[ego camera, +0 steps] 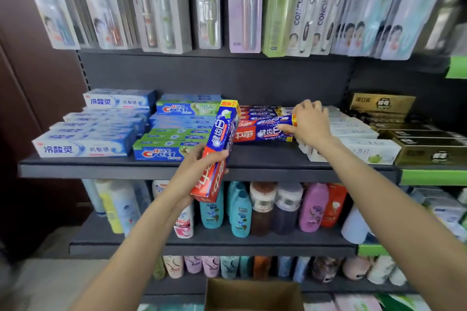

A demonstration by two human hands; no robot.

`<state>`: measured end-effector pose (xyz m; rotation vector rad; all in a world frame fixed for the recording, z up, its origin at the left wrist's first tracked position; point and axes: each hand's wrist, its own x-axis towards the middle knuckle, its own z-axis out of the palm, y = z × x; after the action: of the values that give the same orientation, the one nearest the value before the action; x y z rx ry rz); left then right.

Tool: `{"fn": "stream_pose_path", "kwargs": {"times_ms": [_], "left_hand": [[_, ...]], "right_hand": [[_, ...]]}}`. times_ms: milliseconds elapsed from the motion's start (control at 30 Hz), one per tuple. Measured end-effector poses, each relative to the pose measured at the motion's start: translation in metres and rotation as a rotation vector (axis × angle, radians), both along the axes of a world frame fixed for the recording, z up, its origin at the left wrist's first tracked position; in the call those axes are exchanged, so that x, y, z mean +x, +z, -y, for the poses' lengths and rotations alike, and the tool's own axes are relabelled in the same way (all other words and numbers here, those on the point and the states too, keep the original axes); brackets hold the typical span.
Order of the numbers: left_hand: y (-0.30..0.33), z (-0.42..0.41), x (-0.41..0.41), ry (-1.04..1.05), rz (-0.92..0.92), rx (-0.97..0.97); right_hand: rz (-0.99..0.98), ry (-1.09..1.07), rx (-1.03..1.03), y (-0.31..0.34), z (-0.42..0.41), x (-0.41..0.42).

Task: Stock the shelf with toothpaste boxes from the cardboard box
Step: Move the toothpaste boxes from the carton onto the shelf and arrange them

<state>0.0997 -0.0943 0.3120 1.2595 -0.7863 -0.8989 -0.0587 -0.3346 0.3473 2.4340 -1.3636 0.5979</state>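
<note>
I see a dark shelf [252, 159]. On it lie white boxes [83, 146], green Crest boxes [164, 151], blue-red boxes [262, 134] and gold boxes [429, 151].

Green-and-blue boxes [161, 153]: "Crest". White-blue boxes [83, 148]: "冷酸灵 抗敏感". Red-blue box [262, 132] on the shelf: "中華 健齿白". Hanging toothbrush packs [298, 7]: apparently "CONCU…", partly blurred.

My left hand [199, 166] holds a long red-and-blue cardboard toothpaste box [219, 151] upright, before the dark metal shelf [151, 168]. My right hand [309, 121] rests on a matching box [262, 131] lying on the shelf, right of the green-and-blue boxes [177, 131]. Hanging toothbrush packs [209, 2] sit above, plastic bottles [240, 209] below. A brown cardboard box [252, 295] lies beneath my arms.
</note>
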Motion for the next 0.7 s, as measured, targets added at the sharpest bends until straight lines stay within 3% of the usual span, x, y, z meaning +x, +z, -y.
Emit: {"fn": "stream_pose_path", "kwargs": {"times_ms": [133,267,433,533,600,700], "left_hand": [[0.003,0.005,-0.004,0.017,0.136,0.047],[0.006,0.012,-0.008,0.025,0.145,0.028],[0.014,0.031,-0.003,-0.015,0.304,0.099],[0.029,0.043,0.002,-0.223,0.39,0.229],[0.037,0.052,0.003,-0.341,0.584,0.3],[0.044,0.06,0.003,-0.357,0.751,0.332]], "right_hand": [[-0.212,0.018,-0.022,-0.005,0.014,0.002],[-0.223,0.033,-0.073,-0.01,0.014,0.004],[0.314,0.485,-0.134,0.0,-0.02,-0.007],[0.026,0.772,-0.183,0.012,-0.043,-0.01],[-0.192,0.831,-0.15,0.016,-0.05,-0.007],[-0.22,0.808,0.077,0.021,-0.051,-0.009]]}}
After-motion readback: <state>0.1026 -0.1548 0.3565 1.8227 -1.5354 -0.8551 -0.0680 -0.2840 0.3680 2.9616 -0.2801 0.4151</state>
